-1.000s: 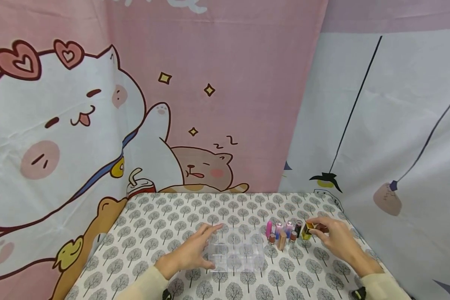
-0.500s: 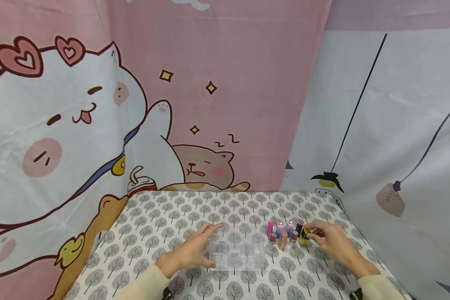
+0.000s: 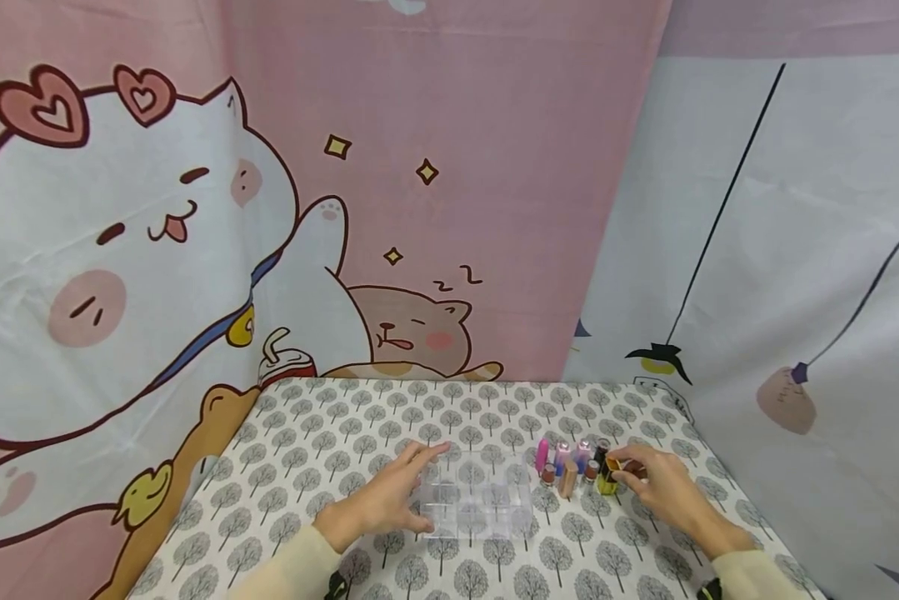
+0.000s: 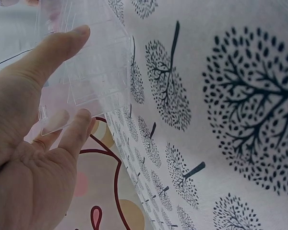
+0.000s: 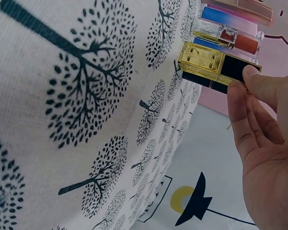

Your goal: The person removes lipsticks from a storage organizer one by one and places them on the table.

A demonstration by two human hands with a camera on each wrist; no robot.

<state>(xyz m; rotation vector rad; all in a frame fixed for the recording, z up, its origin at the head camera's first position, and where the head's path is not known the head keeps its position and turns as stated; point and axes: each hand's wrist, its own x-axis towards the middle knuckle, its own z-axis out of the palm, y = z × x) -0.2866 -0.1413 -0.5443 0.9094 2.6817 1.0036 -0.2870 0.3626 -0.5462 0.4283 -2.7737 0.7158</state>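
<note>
My left hand (image 3: pixel 389 497) spans the left end of a clear plastic organizer box (image 3: pixel 486 508), thumb on the near side and fingers on the far side. In the left wrist view, the fingers curl at the edge of the box (image 4: pixel 98 72). On the right, my right hand (image 3: pixel 662 483) pinches a lipstick tube (image 3: pixel 606 481) by its black upper part. Its lower part is shiny gold in the right wrist view (image 5: pixel 201 60). The tube stands upright at the right end of a cluster of lipsticks, in front of a black tube (image 3: pixel 602 451).
The cluster holds a bright pink tube (image 3: pixel 542 456), two pink-and-blue tubes, a rose-gold tube (image 3: pixel 567 481) and two small clear tubes with brown-red contents. A tree-print cloth (image 3: pixel 359 433) covers the table. Cartoon-printed curtains (image 3: pixel 509 208) hang behind and at the sides.
My right hand has brought the gold-and-black lipstick tube slightly left and nearer, beside the cluster, and it now stands straighter. My left hand stays at the organizer box. The head view has shifted slightly.
</note>
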